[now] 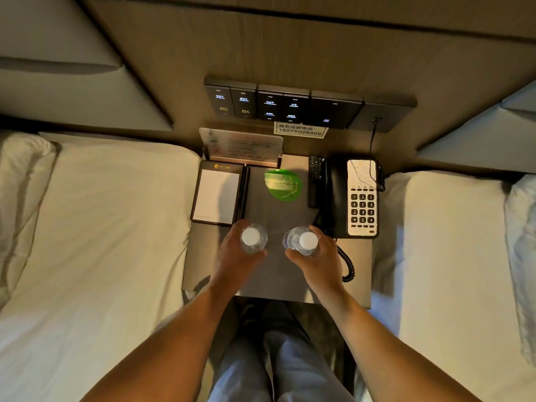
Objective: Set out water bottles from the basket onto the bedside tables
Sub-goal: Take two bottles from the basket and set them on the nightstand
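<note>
Between two beds: dark grey square-topped bedside table point(278, 274), seen from straight above; both forearms reach over its near edge.
Left hand point(236, 258): fingers curled tight round the body of the left clear plastic water bottle with white cap point(251, 237); thumb on the near side.
Right hand point(320, 261): fingers clamped likewise round the right clear plastic water bottle with white cap point(307, 241).
Bottles: both upright, caps up, side by side but apart, over the bare front-centre of the table. Whether the bases touch the top, I cannot tell from this angle.
Basket: not in view.
Neighbours: black-framed white notepad point(217, 193) just beyond the left bottle; black corded desk telephone point(352, 198) just beside the right hand, its coiled cord point(348, 266) near the wrist; round green leaf-print coaster point(282, 185) and slim black remote control point(314, 178) further back.
Step (judged): setting the pair down.
Method: lower straight and keep both vertical; feel each base seat flat before loosening; hold the gap between them.
Risk: right wrist snagging the cord on withdrawal; lift clear upward first, then back.
</note>
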